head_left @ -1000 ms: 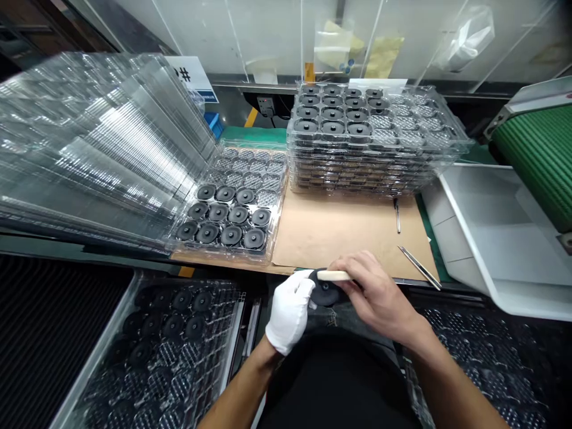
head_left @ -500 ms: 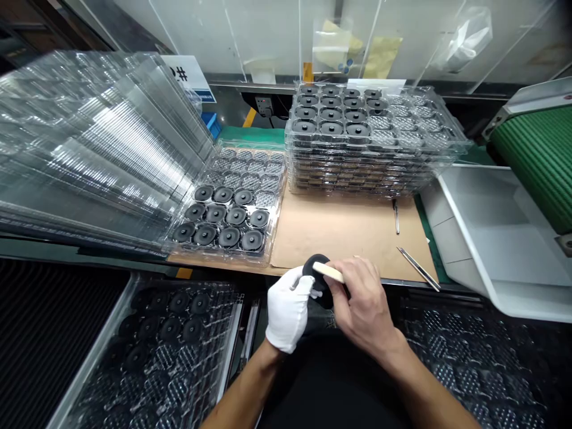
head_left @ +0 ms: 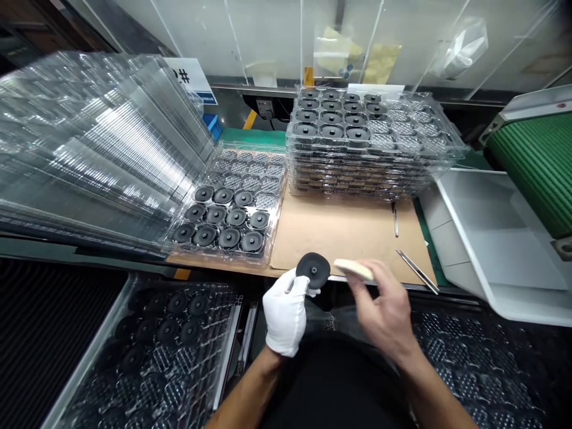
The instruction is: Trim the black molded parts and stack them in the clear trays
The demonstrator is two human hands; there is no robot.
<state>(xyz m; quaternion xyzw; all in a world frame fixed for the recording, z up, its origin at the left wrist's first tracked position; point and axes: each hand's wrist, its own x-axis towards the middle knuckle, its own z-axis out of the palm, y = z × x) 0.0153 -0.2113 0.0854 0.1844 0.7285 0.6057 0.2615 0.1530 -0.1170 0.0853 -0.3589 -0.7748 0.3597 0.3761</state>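
My left hand (head_left: 285, 313), in a white glove, pinches a round black disc (head_left: 313, 262) by its lower edge. The disc's face, with a small raised hub at its centre, is turned up toward me. My bare right hand (head_left: 386, 307) is closed on a flat cream-coloured pad (head_left: 353, 268), somewhat smeared by motion. The pad is just right of the disc, apart from it. Beyond my left hand, a clear plastic tray (head_left: 276, 235) holds similar black discs in its nearer rows.
A pile of clear trays (head_left: 353, 173) with discs stands at the back. Tall clear plastic sheets (head_left: 129, 143) lean at left. Tweezers (head_left: 417, 271) and a slim metal tool (head_left: 395, 220) lie on brown cardboard (head_left: 330, 229). At right are a white bin (head_left: 469, 238) and a green conveyor belt (head_left: 536, 161).
My right hand has drawn the pad off the disc, moving right. In my left hand the disc has tilted so its face shows fully.
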